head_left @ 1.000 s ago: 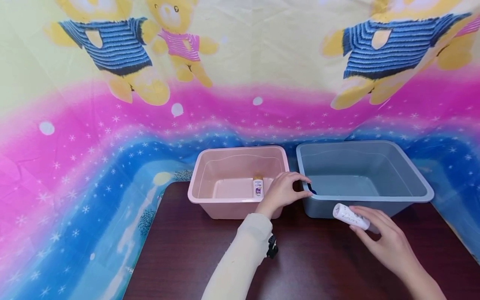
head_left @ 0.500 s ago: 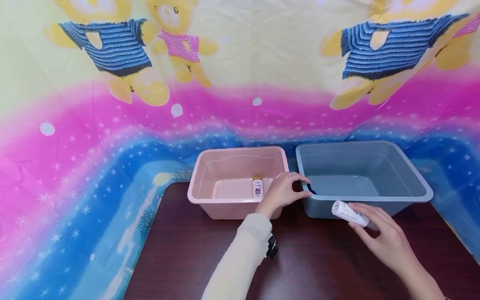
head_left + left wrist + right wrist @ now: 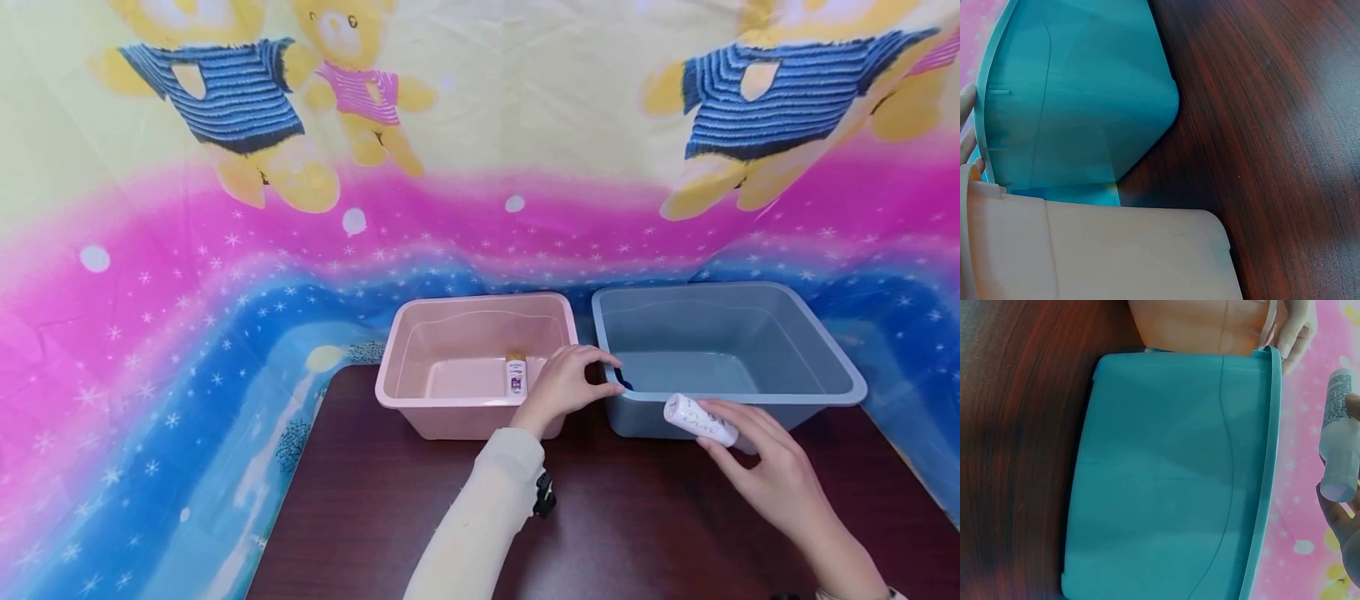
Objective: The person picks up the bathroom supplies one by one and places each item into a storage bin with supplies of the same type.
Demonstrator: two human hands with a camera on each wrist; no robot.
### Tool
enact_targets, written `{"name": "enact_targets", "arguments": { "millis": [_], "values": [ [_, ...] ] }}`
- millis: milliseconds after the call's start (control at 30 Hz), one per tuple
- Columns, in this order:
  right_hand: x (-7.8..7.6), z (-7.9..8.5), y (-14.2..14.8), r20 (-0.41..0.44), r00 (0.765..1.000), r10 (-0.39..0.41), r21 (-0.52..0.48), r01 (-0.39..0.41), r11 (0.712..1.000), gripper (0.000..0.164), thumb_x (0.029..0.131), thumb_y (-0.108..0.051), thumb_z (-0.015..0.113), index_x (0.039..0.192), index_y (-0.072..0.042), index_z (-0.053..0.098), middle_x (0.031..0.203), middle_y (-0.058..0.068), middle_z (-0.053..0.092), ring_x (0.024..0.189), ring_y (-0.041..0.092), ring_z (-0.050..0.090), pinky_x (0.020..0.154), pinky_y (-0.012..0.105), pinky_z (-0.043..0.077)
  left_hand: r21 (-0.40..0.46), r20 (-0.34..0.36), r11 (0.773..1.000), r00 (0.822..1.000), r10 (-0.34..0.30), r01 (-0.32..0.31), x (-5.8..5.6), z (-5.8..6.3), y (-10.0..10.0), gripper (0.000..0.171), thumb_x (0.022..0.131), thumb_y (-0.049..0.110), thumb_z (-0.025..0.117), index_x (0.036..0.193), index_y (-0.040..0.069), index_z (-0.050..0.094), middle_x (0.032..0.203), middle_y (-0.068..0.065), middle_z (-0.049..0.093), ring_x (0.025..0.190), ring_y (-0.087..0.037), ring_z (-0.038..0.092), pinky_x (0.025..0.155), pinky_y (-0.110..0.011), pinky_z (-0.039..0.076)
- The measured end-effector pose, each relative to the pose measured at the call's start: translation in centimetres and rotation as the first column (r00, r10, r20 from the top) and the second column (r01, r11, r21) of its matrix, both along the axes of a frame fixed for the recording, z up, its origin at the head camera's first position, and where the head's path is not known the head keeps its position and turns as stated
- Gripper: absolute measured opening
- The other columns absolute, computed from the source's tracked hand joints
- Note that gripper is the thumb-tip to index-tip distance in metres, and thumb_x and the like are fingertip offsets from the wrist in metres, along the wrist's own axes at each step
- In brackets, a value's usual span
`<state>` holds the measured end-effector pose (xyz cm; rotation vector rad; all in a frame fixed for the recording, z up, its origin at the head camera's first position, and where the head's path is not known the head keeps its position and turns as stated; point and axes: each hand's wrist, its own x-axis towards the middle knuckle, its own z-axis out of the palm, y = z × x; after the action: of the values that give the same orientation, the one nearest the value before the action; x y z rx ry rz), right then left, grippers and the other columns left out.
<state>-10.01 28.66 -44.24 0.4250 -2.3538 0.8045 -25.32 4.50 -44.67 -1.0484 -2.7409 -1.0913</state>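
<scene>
My right hand point(image 3: 780, 467) holds a small white bottle point(image 3: 697, 418) between thumb and fingers, tilted, in front of the grey bin point(image 3: 723, 402). Printed text and a pale cap end show on the bottle point(image 3: 1338, 431) in the right wrist view. At the grey bin's near left corner, my left hand point(image 3: 566, 379) has its thumb and fingers bent around a small dark thing point(image 3: 625, 381), mostly hidden by the fingers and rim. What kind it is cannot be told. A small white bottle with a gold cap point(image 3: 516, 373) lies inside the pink bin point(image 3: 450, 402), left of that hand.
Both bins stand side by side with a narrow gap, at the back of a dark brown wooden table point(image 3: 390, 517). Behind them hangs a cloth backdrop point(image 3: 480, 200) printed with teddy bears. A black strap point(image 3: 545, 493) is on the left wrist.
The right hand has turned the white bottle slightly, so its lettering faces differently, and it sits a touch higher. My left hand and both bins stay where they were.
</scene>
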Motion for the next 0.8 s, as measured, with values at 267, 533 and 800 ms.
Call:
{"name": "enact_targets", "arguments": {
  "millis": [267,533,800],
  "values": [
    [-0.4,0.2,0.1,-0.015,1.000,0.002,0.002,-0.002,1.000,0.068,0.065,0.008,0.085,0.129,-0.010,0.067,0.118,0.016,0.066,0.112,-0.006,0.046,0.092,0.003,0.030,-0.009,0.007,1.000,1.000,0.006,-0.006,0.2,0.1,0.0,0.033,0.088,0.044,0.074,0.119,0.032,0.071,0.121,0.017,0.064,0.116,-0.003,0.052,0.107,-0.030,0.037],
    [-0.9,0.6,0.3,-0.006,1.000,-0.006,0.001,0.006,1.000,0.075,0.062,0.014,0.084,0.130,-0.011,0.066,0.121,0.013,0.065,0.115,-0.008,0.044,0.094,0.003,0.028,-0.002,0.009,1.000,1.000,0.004,-0.004,0.2,0.1,0.0,0.034,0.088,0.044,0.073,0.119,0.032,0.071,0.122,0.016,0.064,0.117,-0.003,0.051,0.108,-0.030,0.037],
    [-1.4,0.9,0.4,-0.020,1.000,-0.024,0.010,0.024,1.000,0.075,0.062,0.013,0.084,0.130,-0.011,0.066,0.121,0.016,0.065,0.115,-0.008,0.044,0.090,0.003,0.030,0.000,0.011,1.000,1.000,0.009,-0.009,0.2,0.2,-0.1,0.034,0.088,0.044,0.074,0.119,0.032,0.071,0.122,0.016,0.063,0.118,-0.004,0.051,0.108,-0.031,0.037]
  ]
}}
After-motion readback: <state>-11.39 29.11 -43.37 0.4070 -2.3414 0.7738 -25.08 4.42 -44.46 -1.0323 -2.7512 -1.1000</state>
